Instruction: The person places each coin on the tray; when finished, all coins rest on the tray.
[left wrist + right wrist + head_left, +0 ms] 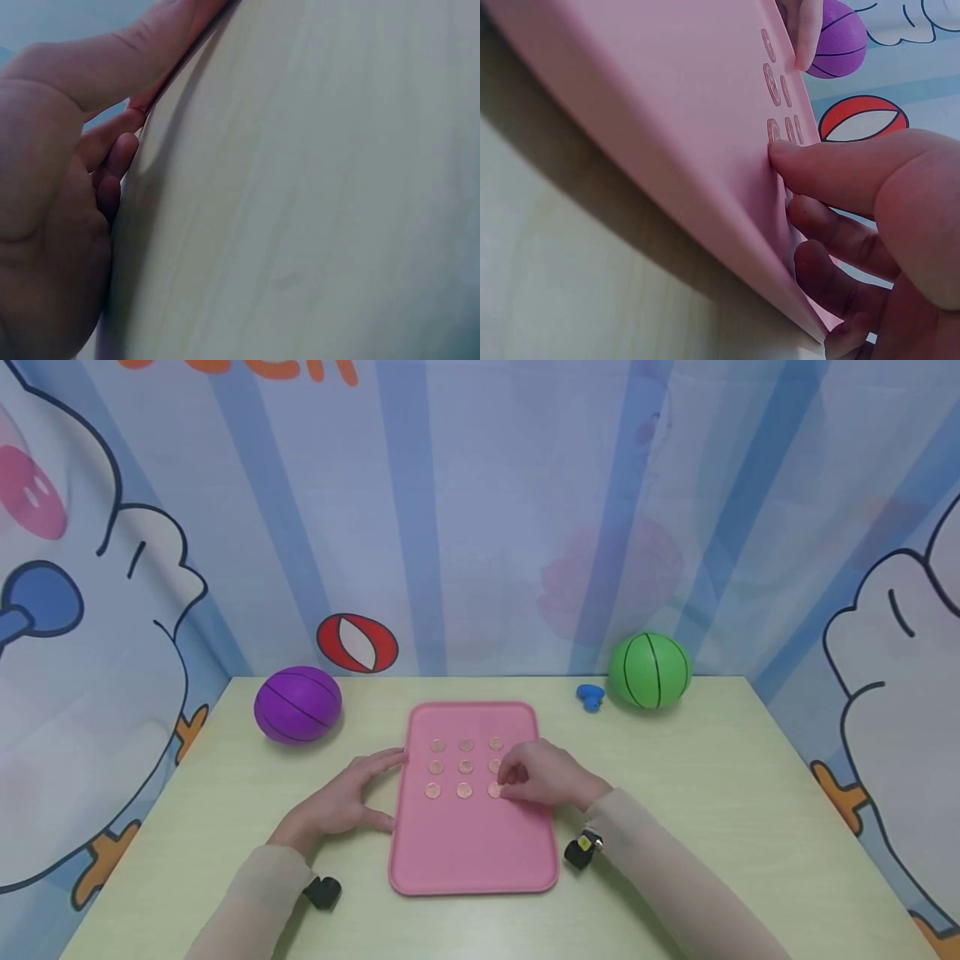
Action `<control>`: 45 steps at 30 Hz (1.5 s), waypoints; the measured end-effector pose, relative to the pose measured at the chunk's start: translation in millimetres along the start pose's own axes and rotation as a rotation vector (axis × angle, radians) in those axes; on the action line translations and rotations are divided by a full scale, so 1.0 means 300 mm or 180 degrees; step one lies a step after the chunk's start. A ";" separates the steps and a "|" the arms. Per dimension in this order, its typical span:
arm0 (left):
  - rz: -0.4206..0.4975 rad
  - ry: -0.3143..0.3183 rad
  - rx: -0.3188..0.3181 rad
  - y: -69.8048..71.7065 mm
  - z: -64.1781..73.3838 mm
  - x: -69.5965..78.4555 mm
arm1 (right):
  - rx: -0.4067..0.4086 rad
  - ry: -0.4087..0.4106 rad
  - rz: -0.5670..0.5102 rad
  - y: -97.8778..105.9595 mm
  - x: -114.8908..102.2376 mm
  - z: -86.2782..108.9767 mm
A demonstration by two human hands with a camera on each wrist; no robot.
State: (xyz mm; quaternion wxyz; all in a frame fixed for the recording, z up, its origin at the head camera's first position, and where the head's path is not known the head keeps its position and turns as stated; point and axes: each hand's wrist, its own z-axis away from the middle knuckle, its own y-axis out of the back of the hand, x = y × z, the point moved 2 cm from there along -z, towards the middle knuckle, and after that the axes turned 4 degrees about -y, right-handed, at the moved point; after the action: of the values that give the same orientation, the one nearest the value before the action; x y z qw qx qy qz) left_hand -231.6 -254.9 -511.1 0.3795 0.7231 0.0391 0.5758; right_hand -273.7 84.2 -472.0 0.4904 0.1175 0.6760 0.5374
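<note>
A pink tray (472, 860) lies on the table, with several small copper-coloured coins (464, 790) set out on it in three rows. My left hand (337, 802) is beside the tray's left edge, thumb and fingers spread, fingertips touching the rim. In the left wrist view this hand (60, 187) shows at the left side. My right hand (551, 774) is over the tray's right side, its thumb touching the nearest right-hand coin (494, 791). In the right wrist view, the thumb tip meets that coin (773, 129), and the other fingers (836, 232) are loosely bent, apart from the thumb.
A purple ball (297, 705) sits at the table's back left and a green ball (650, 670) at the back right. Next to the green ball lies a small blue object (591, 697). A printed curtain (487, 527) hangs behind the pale wooden table (750, 827).
</note>
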 end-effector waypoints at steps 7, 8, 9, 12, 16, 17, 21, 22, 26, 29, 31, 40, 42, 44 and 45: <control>-0.0026 0.0008 -0.0003 0.003 -0.003 0.009 | 0.0009 -0.0051 -0.0007 0.006 -0.004 -0.001; -0.0027 0.0006 -0.0001 0.003 -0.004 0.009 | 0.0005 -0.0048 -0.0010 0.006 -0.002 -0.002; -0.0024 0.0006 -0.0001 0.003 -0.005 0.010 | 0.0001 -0.0041 -0.0024 0.006 0.001 -0.003; -0.0022 0.0011 0.0003 0.001 -0.007 0.009 | -0.0016 0.0030 -0.0092 0.011 0.020 -0.002; -0.0015 -0.0001 -0.0003 -0.001 -0.009 0.007 | -0.0029 0.0181 -0.0308 0.038 0.055 0.019; -0.0011 -0.0006 -0.0003 -0.001 -0.009 0.007 | -0.0029 0.0205 -0.0370 0.048 0.065 0.027; -0.0023 -0.0017 -0.0001 0.000 -0.008 0.007 | -0.0032 0.0211 -0.0516 0.094 0.099 0.069; -0.0034 -0.0010 -0.0003 0.000 -0.007 0.006 | -0.0043 0.0193 -0.0520 0.104 0.110 0.080; -0.0063 0.0048 -0.0027 -0.001 -0.004 0.002 | -0.0181 0.0203 -0.0566 0.137 0.163 0.135; -0.0074 0.0058 -0.0033 -0.001 0.000 0.000 | -0.0343 0.0271 -0.0581 0.149 0.202 0.177; -0.0058 0.0089 -0.0037 -0.001 0.001 0.000 | -0.0476 0.0283 -0.0608 0.150 0.223 0.205; -0.0016 0.0041 -0.0021 0.001 0.002 0.000 | -0.0819 0.0021 -0.0719 0.142 0.251 0.302; -0.0016 0.0050 -0.0027 0.001 0.001 -0.001 | -0.0872 0.0072 -0.0675 0.140 0.247 0.312; -0.0006 0.0069 -0.0033 0.002 0.001 -0.001 | -0.0934 0.0124 -0.0637 0.137 0.244 0.319; -0.0008 0.0068 -0.0033 0.001 0.001 -0.002 | -0.0956 0.0153 -0.0612 0.136 0.243 0.322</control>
State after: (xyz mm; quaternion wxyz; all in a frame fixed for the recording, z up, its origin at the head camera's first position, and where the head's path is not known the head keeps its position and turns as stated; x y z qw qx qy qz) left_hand -231.7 -255.7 -511.4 0.3836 0.7148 0.0410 0.5833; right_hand -248.3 209.3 -471.1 0.5353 -0.0352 0.6077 0.5856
